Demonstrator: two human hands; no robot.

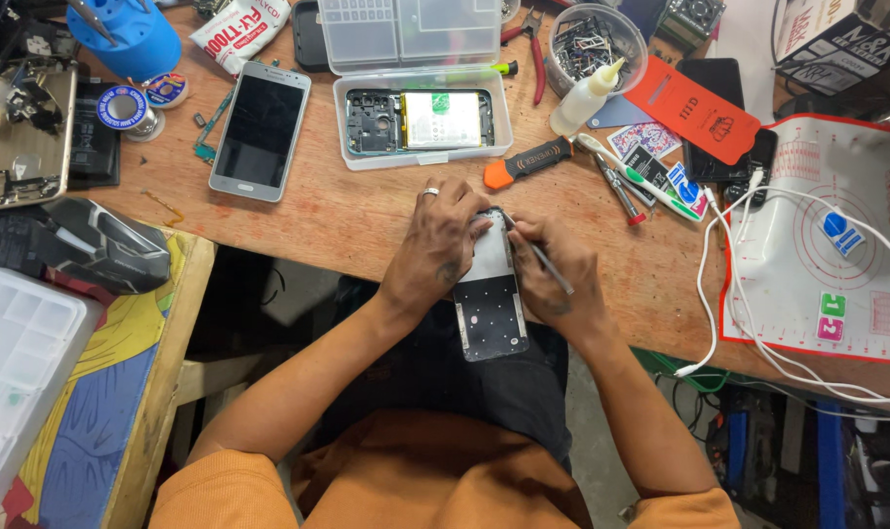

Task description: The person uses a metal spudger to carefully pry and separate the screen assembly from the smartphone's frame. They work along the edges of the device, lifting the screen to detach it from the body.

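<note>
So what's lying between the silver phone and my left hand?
Nothing: in the head view, only bare wooden table separates the silver phone from the left hand.

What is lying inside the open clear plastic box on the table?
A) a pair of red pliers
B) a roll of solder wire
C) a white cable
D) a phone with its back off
D: the clear plastic box holds a phone with its back off, its battery and inner parts showing, up the table from the left hand.
</note>
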